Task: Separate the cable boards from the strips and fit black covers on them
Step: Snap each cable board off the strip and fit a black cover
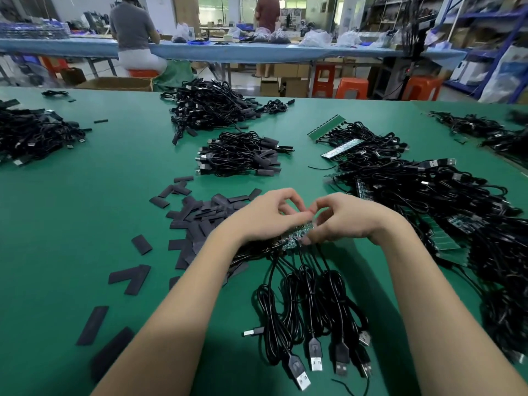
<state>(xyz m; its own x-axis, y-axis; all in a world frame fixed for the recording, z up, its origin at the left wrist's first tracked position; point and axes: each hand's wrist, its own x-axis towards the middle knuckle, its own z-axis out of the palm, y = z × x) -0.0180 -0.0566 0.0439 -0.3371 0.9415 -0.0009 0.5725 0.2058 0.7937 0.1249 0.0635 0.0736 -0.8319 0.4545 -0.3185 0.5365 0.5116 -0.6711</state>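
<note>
Over green table, hands pinch board strip.

Bare green table leftward; cable heap right

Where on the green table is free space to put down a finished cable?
Bare mat lies between the left cable heap, the middle pile and the loose black covers. The right side is crowded with uncut strips and cables.
</note>
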